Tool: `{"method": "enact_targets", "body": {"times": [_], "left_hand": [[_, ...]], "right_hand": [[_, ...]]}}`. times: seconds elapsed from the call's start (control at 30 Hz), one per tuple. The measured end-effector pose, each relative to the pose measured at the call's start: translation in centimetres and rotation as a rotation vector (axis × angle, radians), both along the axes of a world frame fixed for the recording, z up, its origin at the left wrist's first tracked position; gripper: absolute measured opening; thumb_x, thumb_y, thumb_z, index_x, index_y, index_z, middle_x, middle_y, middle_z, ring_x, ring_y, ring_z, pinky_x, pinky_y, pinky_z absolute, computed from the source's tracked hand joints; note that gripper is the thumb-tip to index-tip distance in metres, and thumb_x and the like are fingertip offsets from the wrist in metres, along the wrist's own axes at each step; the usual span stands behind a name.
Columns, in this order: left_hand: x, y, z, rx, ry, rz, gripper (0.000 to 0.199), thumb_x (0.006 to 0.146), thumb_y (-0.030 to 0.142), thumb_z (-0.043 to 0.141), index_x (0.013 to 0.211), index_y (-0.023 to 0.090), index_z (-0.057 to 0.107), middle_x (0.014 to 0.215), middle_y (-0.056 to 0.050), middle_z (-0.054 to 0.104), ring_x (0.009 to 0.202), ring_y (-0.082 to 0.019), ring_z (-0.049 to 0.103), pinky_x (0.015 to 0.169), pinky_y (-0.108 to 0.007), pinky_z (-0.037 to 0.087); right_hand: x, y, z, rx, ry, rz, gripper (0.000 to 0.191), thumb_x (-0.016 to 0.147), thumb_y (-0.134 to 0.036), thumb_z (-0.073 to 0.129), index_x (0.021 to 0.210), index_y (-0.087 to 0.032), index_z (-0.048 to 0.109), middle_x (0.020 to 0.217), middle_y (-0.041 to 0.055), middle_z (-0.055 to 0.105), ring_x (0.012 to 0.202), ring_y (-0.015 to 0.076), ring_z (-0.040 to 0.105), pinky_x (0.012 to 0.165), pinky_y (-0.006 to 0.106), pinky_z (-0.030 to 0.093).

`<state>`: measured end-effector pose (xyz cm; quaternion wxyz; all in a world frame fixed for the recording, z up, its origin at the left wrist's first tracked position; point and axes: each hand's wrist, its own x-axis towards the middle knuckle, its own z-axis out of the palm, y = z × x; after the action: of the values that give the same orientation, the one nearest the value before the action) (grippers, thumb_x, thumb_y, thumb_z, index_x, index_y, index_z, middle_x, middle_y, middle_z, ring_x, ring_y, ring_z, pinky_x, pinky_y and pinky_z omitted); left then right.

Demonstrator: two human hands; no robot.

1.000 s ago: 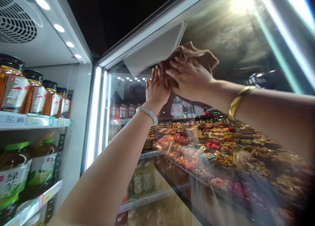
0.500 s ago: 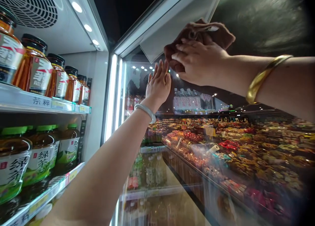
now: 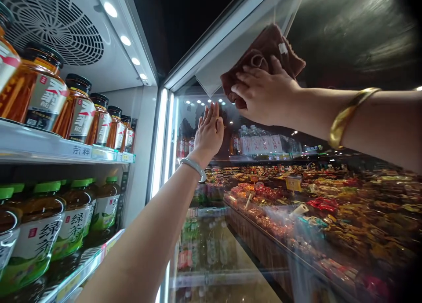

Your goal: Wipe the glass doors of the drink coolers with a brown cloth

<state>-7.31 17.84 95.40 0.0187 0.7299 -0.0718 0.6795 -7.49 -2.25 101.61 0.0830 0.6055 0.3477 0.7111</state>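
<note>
The surface is a tall glass door with a pale frame, hinged beside a lit drinks cooler. High on the glass, right of centre, sits a brown cloth, rumpled, with a small white tag. The right hand lies over the cloth's lower part, fingers spread and nearly straight, pinning it to the pane. A gold bangle rings that wrist. Lower and to the left, the left hand is fully extended, fingers together, palm toward the glass and holding nothing; a pale bangle circles its wrist.

At far left, a round fan grille is set in the cooler's ceiling. Black-capped amber bottles line the upper shelf, and green-capped tea bottles the lower one. A bright light strip runs up the corner. Heaps of colourful goods and rows of bottles show in the glass, partly as reflections, under a dark ceiling.
</note>
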Motion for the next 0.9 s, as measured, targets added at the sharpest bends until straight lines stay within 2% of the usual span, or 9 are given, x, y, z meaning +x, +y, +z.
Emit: {"method": "enact_targets", "body": {"times": [0.1,0.2,0.3,0.4,0.5,0.6,0.67,0.8,0.9], "left_hand": [[0.1,0.0,0.0,-0.018,0.011,0.015,0.059,0.108,0.032,0.020,0.166,0.022,0.022,0.175,-0.001,0.019,0.163,-0.016,0.012,0.134,-0.040,0.015],[0.2,-0.2,0.1,-0.009,0.024,0.067,0.057,0.107,0.027,0.024,0.162,0.018,0.035,0.173,-0.004,0.028,0.163,-0.017,0.014,0.135,-0.040,0.013],[-0.1,0.1,0.0,-0.026,0.028,0.086,0.057,0.107,0.028,0.024,0.162,0.018,0.035,0.173,-0.004,0.028,0.162,-0.017,0.014,0.135,-0.040,0.012],[-0.4,1.5,-0.5,-0.063,0.066,0.068,0.060,0.108,0.034,0.021,0.166,0.021,0.022,0.176,-0.003,0.018,0.162,-0.016,0.012,0.134,-0.039,0.014],[-0.5,3.8,-1.4,-0.064,0.105,0.068,0.061,0.108,0.036,0.019,0.167,0.018,0.019,0.176,-0.004,0.017,0.162,-0.017,0.012,0.133,-0.040,0.016],[-0.4,6.1,-2.2,-0.072,0.124,0.095,0.060,0.107,0.033,0.020,0.165,0.016,0.027,0.174,-0.007,0.025,0.163,-0.019,0.013,0.134,-0.044,0.013],[-0.3,7.0,-2.5,-0.096,0.140,0.095,0.060,0.107,0.034,0.021,0.164,0.016,0.028,0.174,-0.007,0.024,0.163,-0.020,0.011,0.135,-0.045,0.009],[0.1,7.4,-3.0,-0.146,0.140,0.037,0.063,0.107,0.042,0.018,0.168,0.023,0.018,0.177,-0.002,0.014,0.163,-0.020,0.006,0.135,-0.044,0.006],[0.4,7.0,-3.0,-0.178,0.125,0.018,0.063,0.107,0.039,0.019,0.168,0.025,0.016,0.177,-0.001,0.016,0.163,-0.019,0.008,0.135,-0.044,0.006]], "right_hand": [[-0.3,0.9,-2.0,-0.030,0.038,-0.025,0.062,0.101,-0.045,0.040,0.150,-0.011,0.052,0.165,0.0163,0.041,0.155,0.0404,0.031,0.127,0.068,0.011],[-0.1,3.0,-3.2,-0.115,0.039,-0.028,0.063,0.099,-0.043,0.042,0.154,-0.014,0.049,0.166,0.0136,0.040,0.154,0.0370,0.035,0.127,0.062,0.022],[0.1,3.7,-2.2,-0.123,0.063,-0.034,0.064,0.098,-0.041,0.042,0.154,-0.011,0.049,0.166,0.0146,0.040,0.153,0.0383,0.036,0.125,0.059,0.025],[0.1,3.3,-1.4,-0.030,0.053,0.017,0.066,0.098,-0.040,0.043,0.152,-0.003,0.048,0.164,0.0211,0.040,0.152,0.0429,0.034,0.125,0.064,0.016],[0.2,4.4,-2.5,-0.060,0.062,0.047,0.066,0.096,-0.040,0.049,0.152,-0.005,0.050,0.164,0.0211,0.041,0.154,0.0403,0.034,0.127,0.062,0.017],[0.1,7.4,-4.1,-0.248,0.120,-0.065,0.060,0.096,-0.036,0.052,0.150,-0.010,0.054,0.163,0.0153,0.045,0.154,0.0314,0.037,0.130,0.050,0.023],[-0.1,8.9,-4.3,-0.308,0.125,-0.133,0.059,0.098,-0.035,0.049,0.151,-0.010,0.052,0.163,0.0142,0.045,0.154,0.0293,0.037,0.130,0.047,0.025],[0.5,9.0,-3.1,-0.206,0.045,-0.066,0.064,0.102,-0.044,0.037,0.157,-0.011,0.044,0.166,0.0149,0.041,0.154,0.0342,0.036,0.127,0.057,0.029],[1.5,8.1,-2.4,-0.202,-0.010,-0.033,0.066,0.103,-0.049,0.035,0.156,-0.011,0.045,0.165,0.0150,0.043,0.153,0.0339,0.038,0.127,0.056,0.030]]}}
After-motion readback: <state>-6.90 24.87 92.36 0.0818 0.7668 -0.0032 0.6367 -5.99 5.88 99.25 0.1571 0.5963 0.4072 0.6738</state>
